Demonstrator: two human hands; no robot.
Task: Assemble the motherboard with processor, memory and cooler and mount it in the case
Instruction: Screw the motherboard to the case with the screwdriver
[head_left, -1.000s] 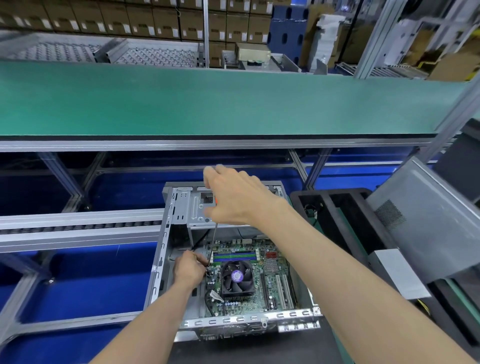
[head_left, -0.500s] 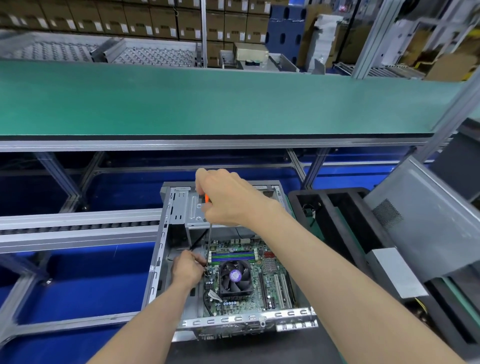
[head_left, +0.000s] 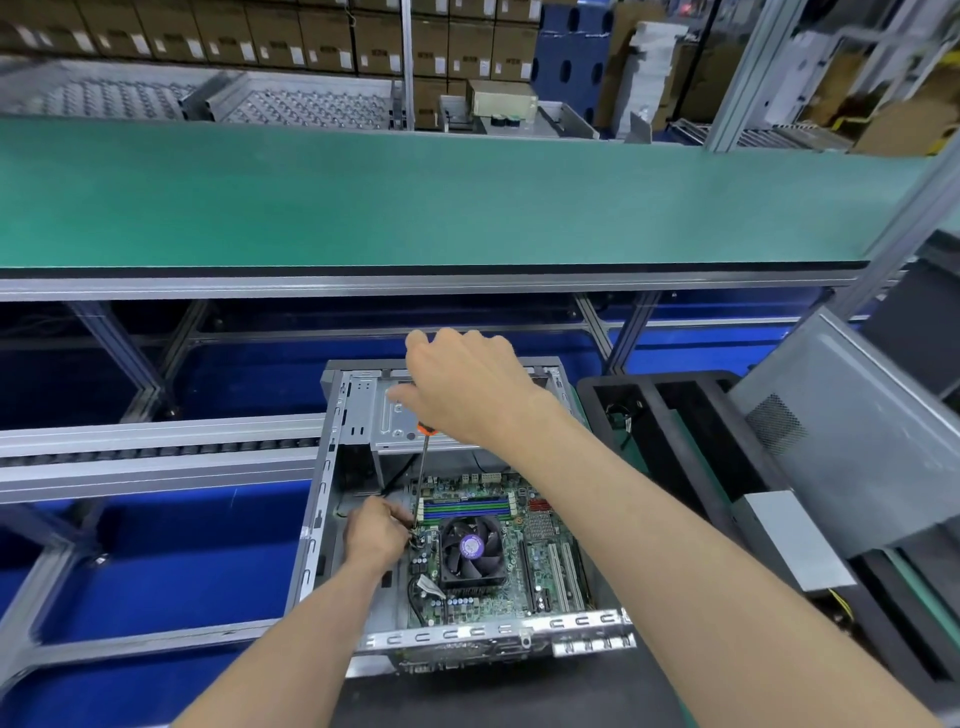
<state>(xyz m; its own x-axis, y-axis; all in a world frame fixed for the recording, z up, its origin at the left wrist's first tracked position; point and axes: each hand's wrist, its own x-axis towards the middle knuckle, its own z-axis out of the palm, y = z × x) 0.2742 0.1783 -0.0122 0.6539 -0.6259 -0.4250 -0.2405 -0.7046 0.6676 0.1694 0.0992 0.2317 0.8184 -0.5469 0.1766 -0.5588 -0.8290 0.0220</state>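
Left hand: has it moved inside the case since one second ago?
No. The left hand stays just left of the cooler fan, by the screwdriver tip.

The right hand (head_left: 467, 384) is gripping a screwdriver (head_left: 422, 470) by its handle; below this grip, the left hand (head_left: 375, 532) is pinching near the tip, beside the cooler (head_left: 471, 552) on the motherboard (head_left: 540, 561).

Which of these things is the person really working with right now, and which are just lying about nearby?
In use:
- case
- motherboard with cooler fan and memory sticks
- screwdriver, held by the right hand
- left hand, steadying its tip

Lying about:
- green conveyor belt
- black foam tray
- grey side panel
- cardboard boxes behind
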